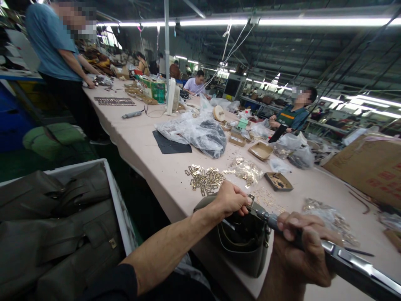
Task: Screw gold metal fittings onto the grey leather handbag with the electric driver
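Observation:
My left hand (230, 198) is closed at the top of an olive-grey handbag (241, 263), pinching a small gold metal plate (252, 200) at the bag's strap tab. My right hand (308, 240) wraps round a silver and black power screwdriver (354, 259). The driver's front end points left and meets the strap tab close to my left fingertips; whether its bit sits in a screw is too small to tell. The bag stands upright at the table's near edge, its mouth open. Just beyond it lies a pile of gold rectangular plates (205, 179).
A white crate (114, 188) of similar bags is at left. On the table (144, 146) are plastic bags (200, 133), a bag of gold pieces (249, 172), small trays (278, 181) and another driver (132, 114). A cardboard box (369, 167) stands right. Co-workers (56, 46) are around the table.

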Demonstrator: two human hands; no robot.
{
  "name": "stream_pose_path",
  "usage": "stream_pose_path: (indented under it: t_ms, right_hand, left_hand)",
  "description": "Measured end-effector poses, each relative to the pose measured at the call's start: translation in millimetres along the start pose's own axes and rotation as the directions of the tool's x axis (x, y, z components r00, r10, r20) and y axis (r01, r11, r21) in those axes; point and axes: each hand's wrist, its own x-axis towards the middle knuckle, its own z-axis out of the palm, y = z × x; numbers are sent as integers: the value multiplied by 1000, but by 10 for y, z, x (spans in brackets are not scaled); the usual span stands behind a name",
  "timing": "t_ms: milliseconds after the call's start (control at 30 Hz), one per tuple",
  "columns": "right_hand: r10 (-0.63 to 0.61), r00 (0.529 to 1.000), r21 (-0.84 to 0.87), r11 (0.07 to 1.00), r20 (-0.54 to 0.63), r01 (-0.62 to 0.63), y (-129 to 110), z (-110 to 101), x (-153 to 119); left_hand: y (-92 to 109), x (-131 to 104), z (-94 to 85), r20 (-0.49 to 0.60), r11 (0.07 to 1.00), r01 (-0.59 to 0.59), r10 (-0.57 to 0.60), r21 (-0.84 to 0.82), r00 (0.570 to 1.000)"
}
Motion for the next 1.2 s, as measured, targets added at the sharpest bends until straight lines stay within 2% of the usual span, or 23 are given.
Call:
stream_pose_path:
  t_ms: [267,467,600,1200]
  right_hand:
    - [-3,1000,7,1000,6,3,-55,80,2]
    - [-48,998,17,999,43,47,-39,62,9]
    - [-27,999,15,1000,46,27,-35,65,17]
    - [-31,997,-69,997,66,35,-76,85,-16]
  left_hand:
    - [9,-3,8,-7,1000,6,-6,-11,1000]
    - [0,17,25,9,1000,6,-6,-31,1000]
    - [-33,44,41,19,999,6,-6,-46,1000]
    - [-60,78,69,22,997,0,1,-78,1000]
